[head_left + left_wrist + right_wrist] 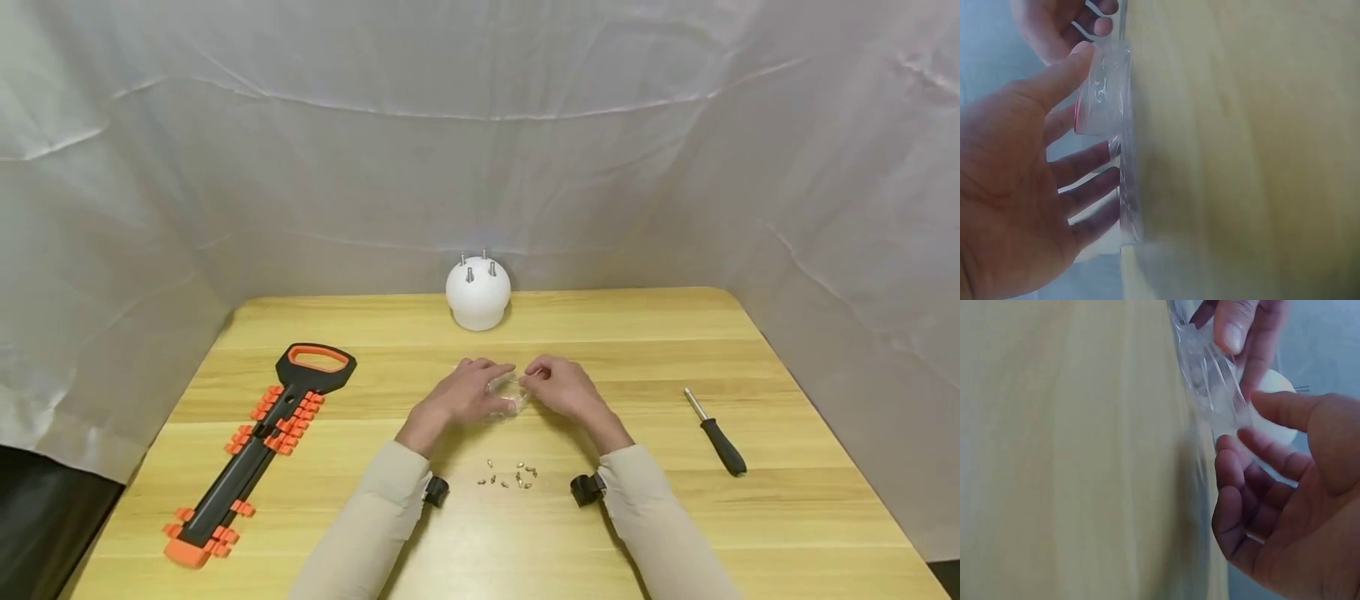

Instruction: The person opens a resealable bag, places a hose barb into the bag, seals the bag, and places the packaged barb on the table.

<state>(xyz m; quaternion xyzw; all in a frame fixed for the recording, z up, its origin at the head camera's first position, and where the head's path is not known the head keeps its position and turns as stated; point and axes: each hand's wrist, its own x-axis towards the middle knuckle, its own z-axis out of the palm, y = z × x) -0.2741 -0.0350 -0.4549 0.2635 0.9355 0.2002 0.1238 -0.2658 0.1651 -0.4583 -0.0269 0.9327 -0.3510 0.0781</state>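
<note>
A small clear plastic zip bag (507, 407) lies between the two hands over the middle of the table; a red line along its edge shows in the left wrist view. My left hand (468, 392) holds the bag with the thumb against its near face and the fingers spread behind it. With thumb and index finger my right hand (562, 387) pinches the bag's other edge, its remaining fingers curled loosely. Several small brass-coloured pointed pieces (519, 477) are scattered on the tabletop between the forearms, apart from both hands.
A white rounded base with upright metal pegs (478, 293) stands at the table's back edge. To the left lies a black rack with orange clips and a handle (247, 454). A black-handled driver (722, 446) rests at the right. Grey cloth walls (480, 167) enclose the table.
</note>
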